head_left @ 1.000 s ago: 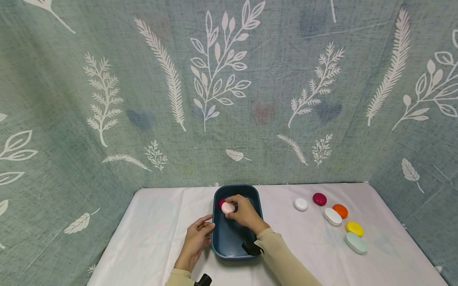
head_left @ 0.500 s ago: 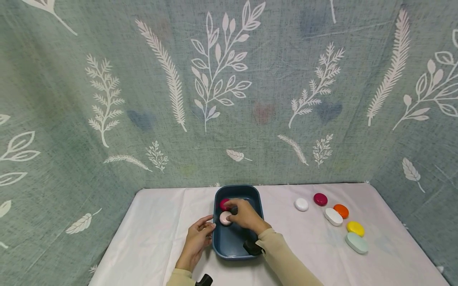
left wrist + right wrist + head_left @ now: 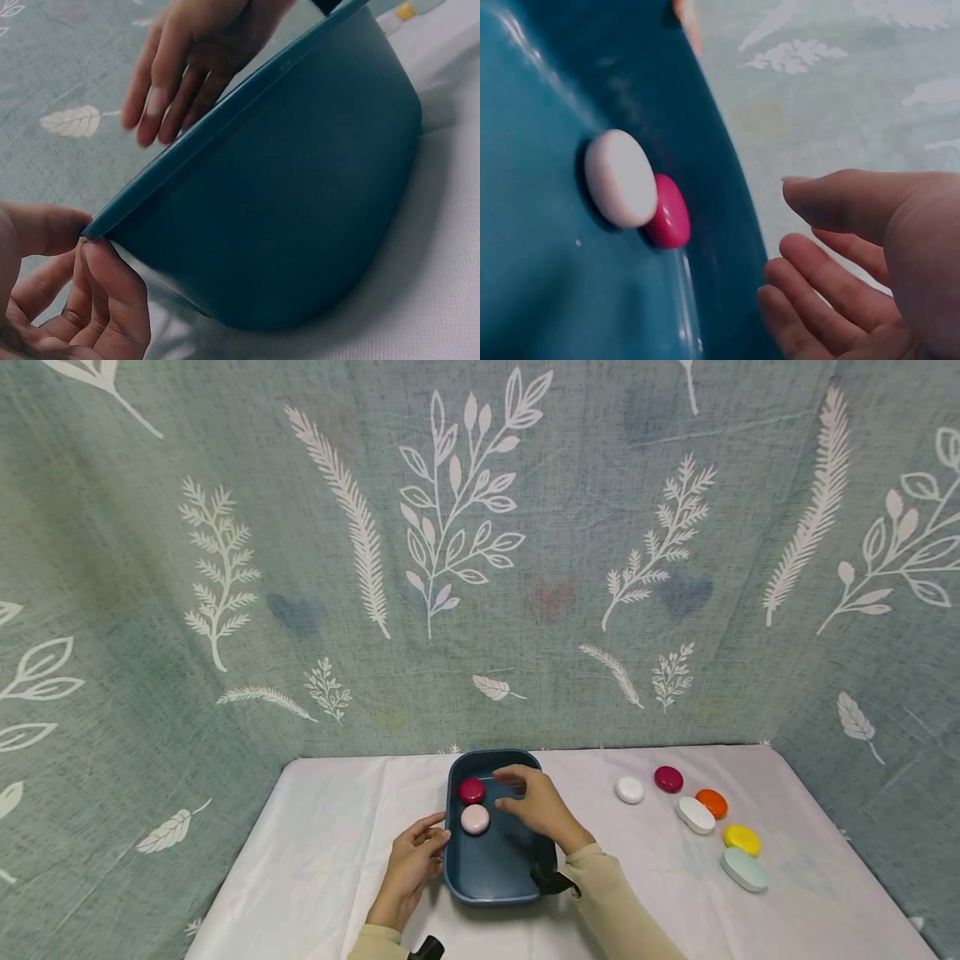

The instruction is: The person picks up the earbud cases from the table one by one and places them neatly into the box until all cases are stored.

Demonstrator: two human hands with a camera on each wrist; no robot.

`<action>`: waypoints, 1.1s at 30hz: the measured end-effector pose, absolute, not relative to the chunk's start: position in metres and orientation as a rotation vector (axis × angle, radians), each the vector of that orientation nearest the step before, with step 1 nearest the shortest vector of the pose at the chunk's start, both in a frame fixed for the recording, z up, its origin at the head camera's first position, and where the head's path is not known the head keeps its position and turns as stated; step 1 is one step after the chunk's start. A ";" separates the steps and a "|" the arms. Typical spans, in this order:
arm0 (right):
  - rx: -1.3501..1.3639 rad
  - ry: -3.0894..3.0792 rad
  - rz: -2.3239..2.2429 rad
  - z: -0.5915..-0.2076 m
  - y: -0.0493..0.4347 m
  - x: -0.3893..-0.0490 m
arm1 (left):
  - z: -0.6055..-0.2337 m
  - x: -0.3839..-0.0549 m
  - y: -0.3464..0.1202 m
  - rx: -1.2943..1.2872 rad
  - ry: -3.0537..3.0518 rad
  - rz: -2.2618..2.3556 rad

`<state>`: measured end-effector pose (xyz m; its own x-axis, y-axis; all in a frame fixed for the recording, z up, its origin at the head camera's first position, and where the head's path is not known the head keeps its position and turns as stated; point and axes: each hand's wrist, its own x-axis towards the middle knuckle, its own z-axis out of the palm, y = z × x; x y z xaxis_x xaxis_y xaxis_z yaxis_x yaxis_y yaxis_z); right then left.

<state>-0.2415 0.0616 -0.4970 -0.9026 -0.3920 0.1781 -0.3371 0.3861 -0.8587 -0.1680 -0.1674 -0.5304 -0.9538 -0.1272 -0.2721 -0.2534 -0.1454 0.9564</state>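
Note:
A dark blue oblong tub (image 3: pixel 491 872) stands on the white cloth. My left hand (image 3: pixel 414 864) pinches its left rim; the left wrist view shows the thumb above the rim and the curled fingers below. Inside, along the left wall, a pale pink round soap bar (image 3: pixel 475 819) lies just nearer than a crimson soap bar (image 3: pixel 472 791). In the right wrist view the pink bar (image 3: pixel 620 178) overlaps the crimson one (image 3: pixel 670 214). My right hand (image 3: pixel 542 806) hovers over the tub's right side, thumb and fingers spread apart, nothing between them.
To the right on the white cloth (image 3: pixel 600 877) lie several more soap bars: a round white one (image 3: pixel 629 790), a crimson one (image 3: pixel 668 779), an orange one (image 3: pixel 711 803), an oval white one (image 3: pixel 696 816), a yellow one (image 3: pixel 742 840) and a pale green one (image 3: pixel 746 869). Patterned fabric (image 3: pixel 480 568) hangs behind.
My right hand has set the pink soap bar down on the tub floor beside the crimson one, let go and drawn back to the right. My left hand has stayed at the rim.

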 end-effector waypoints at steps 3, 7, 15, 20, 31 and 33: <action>-0.647 2.592 -1.628 -0.496 0.072 -0.240 | -0.531 -0.169 -0.168 -0.452 1.995 2.270; -0.583 2.582 -1.741 -0.498 0.085 -0.238 | -0.532 -0.169 -0.168 -0.457 1.993 2.271; -0.425 2.613 -1.872 -0.502 0.110 -0.234 | -0.530 -0.168 -0.168 -0.460 1.999 2.272; -0.346 2.658 -1.906 -0.505 0.127 -0.232 | -0.531 -0.167 -0.168 -0.450 2.000 2.274; -0.213 2.725 -1.921 -0.518 0.157 -0.227 | -0.531 -0.167 -0.167 -0.452 2.005 2.268; -0.192 2.746 -1.907 -0.520 0.162 -0.227 | -0.530 -0.167 -0.167 -0.453 2.006 2.269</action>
<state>-0.2275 0.1616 -0.5203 -0.9721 0.0243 0.2333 -0.2101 0.3517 -0.9122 -0.1670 -0.1669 -0.5300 -0.9532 -0.1350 -0.2706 -0.2521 -0.1398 0.9576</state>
